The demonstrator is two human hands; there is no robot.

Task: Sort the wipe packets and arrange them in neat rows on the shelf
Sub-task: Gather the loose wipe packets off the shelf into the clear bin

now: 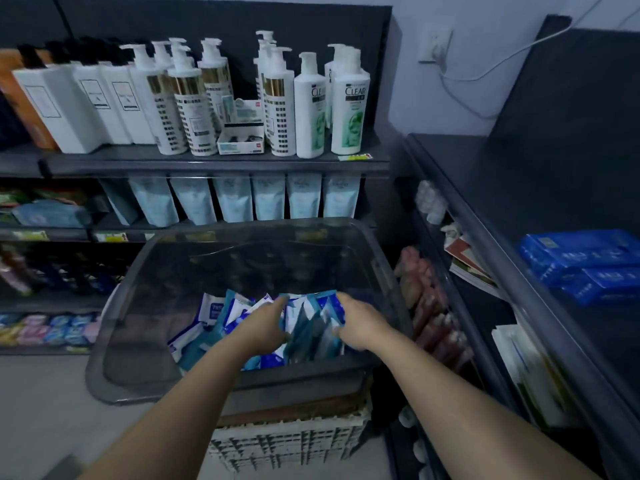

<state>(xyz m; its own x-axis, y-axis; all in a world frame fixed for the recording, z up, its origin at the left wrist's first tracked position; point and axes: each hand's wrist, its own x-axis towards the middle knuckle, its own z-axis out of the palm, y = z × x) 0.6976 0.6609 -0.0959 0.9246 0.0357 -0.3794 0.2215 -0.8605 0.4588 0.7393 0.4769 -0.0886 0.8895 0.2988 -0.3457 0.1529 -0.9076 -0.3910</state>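
While I lean over the bin, the shelf unit (214, 162) fills my 10 to 12 o'clock. White pump bottles (180, 105) stand on its top board, and pale blue pouches (235, 199) hang in a row just beneath.

The grey see-through bin (114, 344) sits straight ahead of me at 12 o'clock, resting on a white crate (287, 445). The wipe packets (213, 320) lie loose in a jumble toward the bin's 6 o'clock side, blue, teal and white, some tilted against each other.

My left hand (265, 329) is down among them. Its fingers run up the left face of an upright bundle (311, 327) of packets and its thumb tucks in below, so it grips that side. My right hand (360, 327) clasps the same bundle from 3 o'clock, fingers curled round its edge. The bundle stands on end between my two hands, inside the bin and touching the loose packets at its base.

At my 2 to 3 o'clock a second dark shelf (485, 216) runs away from me. It has reddish bottles (429, 306) on a low tier and blue packs (581, 265) stacked on its top board.
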